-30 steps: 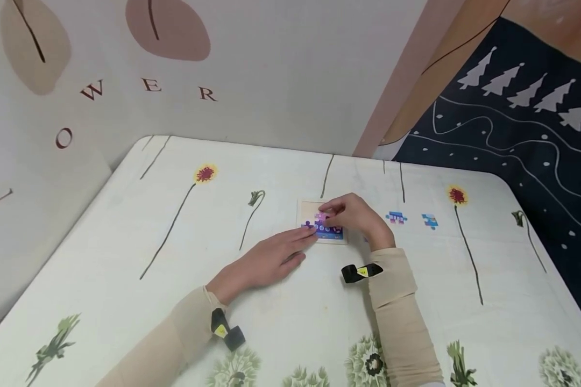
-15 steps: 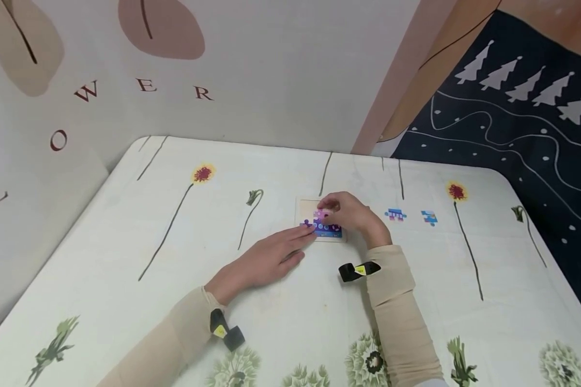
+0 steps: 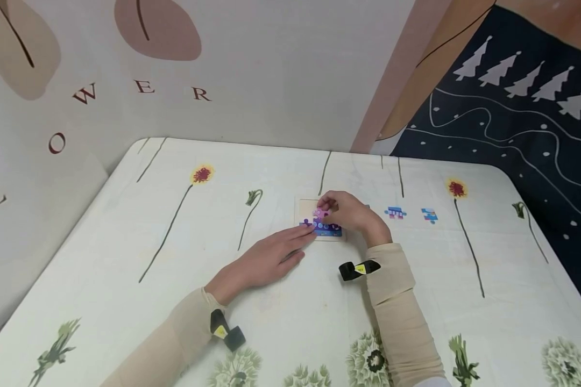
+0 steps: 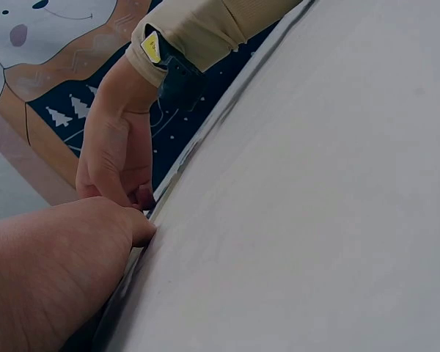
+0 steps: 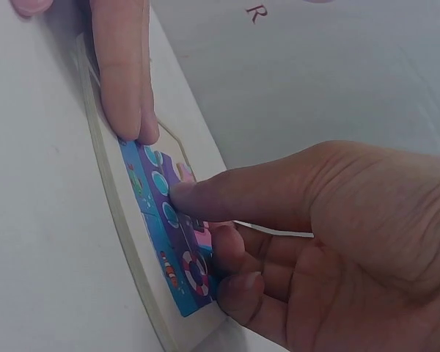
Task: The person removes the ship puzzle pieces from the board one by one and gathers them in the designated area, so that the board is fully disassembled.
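A shallow wooden puzzle board point(image 3: 307, 205) lies on the table, its lower part filled with blue and purple jigsaw pieces point(image 5: 165, 242) showing fish, round portholes and a lifebuoy. My right hand point(image 3: 351, 215) pinches a pink puzzle piece point(image 3: 321, 213) between thumb and fingers, at the upper edge of the joined pieces. Whether that piece sits flush is hidden by the fingers. With nearly straight fingers, my left hand point(image 3: 276, 255) presses on the left side of the joined pieces. In the left wrist view, my left hand hides the board.
Two loose jigsaw pieces lie right of the board: a purple-and-pink one point(image 3: 395, 213) and a blue one point(image 3: 429, 215). A sliver of another blue thing point(image 3: 367, 206) shows behind my right hand. The flower-printed tablecloth point(image 3: 174, 226) reaches back to the wall point(image 3: 271, 107).
The head view has shifted slightly. My right fingers make only small movements with the pink puzzle piece at the same spot, while my left hand stays on the joined pieces.
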Demonstrator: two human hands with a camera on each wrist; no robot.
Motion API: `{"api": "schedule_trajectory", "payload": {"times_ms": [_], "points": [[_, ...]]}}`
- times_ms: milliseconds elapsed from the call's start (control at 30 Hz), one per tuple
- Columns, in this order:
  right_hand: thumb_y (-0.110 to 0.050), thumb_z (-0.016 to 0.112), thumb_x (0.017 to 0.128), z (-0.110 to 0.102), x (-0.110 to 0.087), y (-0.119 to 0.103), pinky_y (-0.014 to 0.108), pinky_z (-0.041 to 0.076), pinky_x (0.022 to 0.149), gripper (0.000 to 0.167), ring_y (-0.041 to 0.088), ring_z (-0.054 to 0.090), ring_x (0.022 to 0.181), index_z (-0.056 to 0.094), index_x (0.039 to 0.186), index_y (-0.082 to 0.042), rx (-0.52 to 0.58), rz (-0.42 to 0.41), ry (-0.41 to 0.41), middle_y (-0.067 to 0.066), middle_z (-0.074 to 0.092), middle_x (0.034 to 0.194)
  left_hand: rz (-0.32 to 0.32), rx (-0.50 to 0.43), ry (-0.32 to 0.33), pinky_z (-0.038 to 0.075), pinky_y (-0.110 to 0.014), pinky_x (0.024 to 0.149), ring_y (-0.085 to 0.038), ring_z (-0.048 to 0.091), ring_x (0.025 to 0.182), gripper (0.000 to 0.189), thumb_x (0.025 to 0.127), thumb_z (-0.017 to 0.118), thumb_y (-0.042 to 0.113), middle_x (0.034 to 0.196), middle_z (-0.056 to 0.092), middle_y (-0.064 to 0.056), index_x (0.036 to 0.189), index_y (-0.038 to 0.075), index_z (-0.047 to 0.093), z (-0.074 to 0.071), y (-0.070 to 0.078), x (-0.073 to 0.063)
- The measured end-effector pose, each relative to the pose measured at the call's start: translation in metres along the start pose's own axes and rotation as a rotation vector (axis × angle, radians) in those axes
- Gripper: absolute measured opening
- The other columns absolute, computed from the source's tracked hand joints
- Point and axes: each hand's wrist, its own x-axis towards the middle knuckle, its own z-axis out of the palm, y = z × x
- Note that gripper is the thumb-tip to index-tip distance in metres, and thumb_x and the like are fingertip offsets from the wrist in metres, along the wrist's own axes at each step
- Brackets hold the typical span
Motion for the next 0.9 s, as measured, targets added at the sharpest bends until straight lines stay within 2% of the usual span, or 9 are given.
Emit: {"api": "schedule_trajectory", "payload": {"times_ms": [400, 633, 900], "points": [[-0.004, 0.072, 0.095, -0.0009, 0.0008, 0.0036, 0.042, 0.051, 0.095, 0.026, 0.029, 0.057, 0.104, 0.064, 0.120, -0.005, 0.004, 0.013, 0.010, 0.013, 0.063, 0.116, -0.001, 0.010, 0.003, 0.025, -0.041, 0.126, -0.023, 0.028, 0.155, 0.051, 0.111, 0.046, 0.025, 0.167, 0.034, -0.007, 0.159, 0.008, 0.042, 0.0015, -0.0001, -0.0002], [-0.002, 0.071, 0.095, 0.0000, 0.0020, 0.0033, 0.036, 0.051, 0.087, 0.027, 0.027, 0.056, 0.099, 0.066, 0.121, -0.003, 0.004, 0.011, 0.007, 0.013, 0.063, 0.113, 0.000, 0.013, 0.002, 0.025, -0.041, 0.126, -0.024, 0.027, 0.155, 0.051, 0.111, 0.045, 0.025, 0.167, 0.033, -0.008, 0.159, 0.008, 0.041, 0.0025, -0.0008, -0.0005], [-0.001, 0.070, 0.096, -0.0022, 0.0019, 0.0007, 0.036, 0.051, 0.089, 0.027, 0.027, 0.055, 0.100, 0.069, 0.123, -0.001, -0.002, 0.000, 0.002, 0.014, 0.063, 0.113, 0.007, 0.017, 0.011, 0.026, -0.041, 0.126, -0.024, 0.028, 0.155, 0.051, 0.111, 0.046, 0.024, 0.167, 0.034, -0.008, 0.159, 0.008, 0.042, 0.0008, -0.0008, 0.0006]]}}
